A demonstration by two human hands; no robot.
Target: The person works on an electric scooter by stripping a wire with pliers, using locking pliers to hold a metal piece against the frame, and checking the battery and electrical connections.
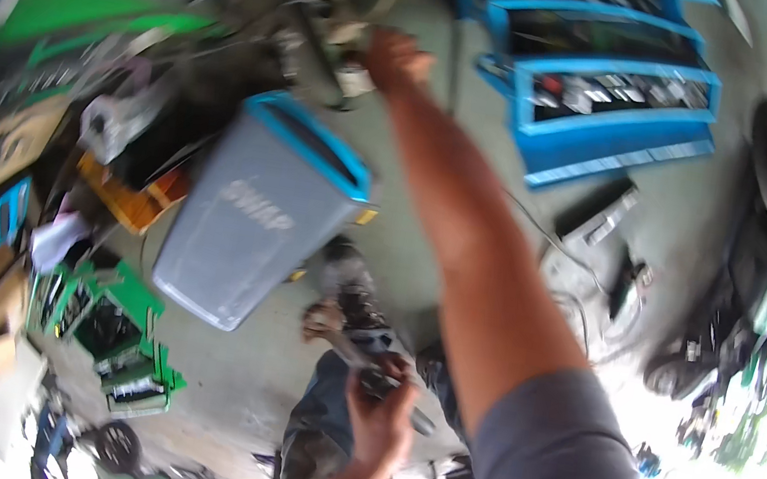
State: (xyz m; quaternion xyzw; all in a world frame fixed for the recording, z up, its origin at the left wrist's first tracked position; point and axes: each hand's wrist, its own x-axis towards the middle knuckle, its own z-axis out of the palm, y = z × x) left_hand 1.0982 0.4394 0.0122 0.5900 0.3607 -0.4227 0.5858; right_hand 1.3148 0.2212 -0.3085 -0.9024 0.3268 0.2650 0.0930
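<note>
Metal part (364, 346) — grey, elongated, blurred, low in view above the floor; left hand (382, 420) fingers curled around it. Right hand (396, 57) stretched far forward, finger state unclear. Grey bin (250, 217) — blue rim. Blue tool chest (615, 126) — drawers open, holding tools.

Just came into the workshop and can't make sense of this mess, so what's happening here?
A person is working over a concrete floor crowded with tools. Their right hand is stretched far forward to the clutter of parts beside the open blue tool chest; the blur hides whether it grips anything. Their left hand is low and close, holding a dark tool-like object. A grey bin with a blue rim stands to the left.
</note>
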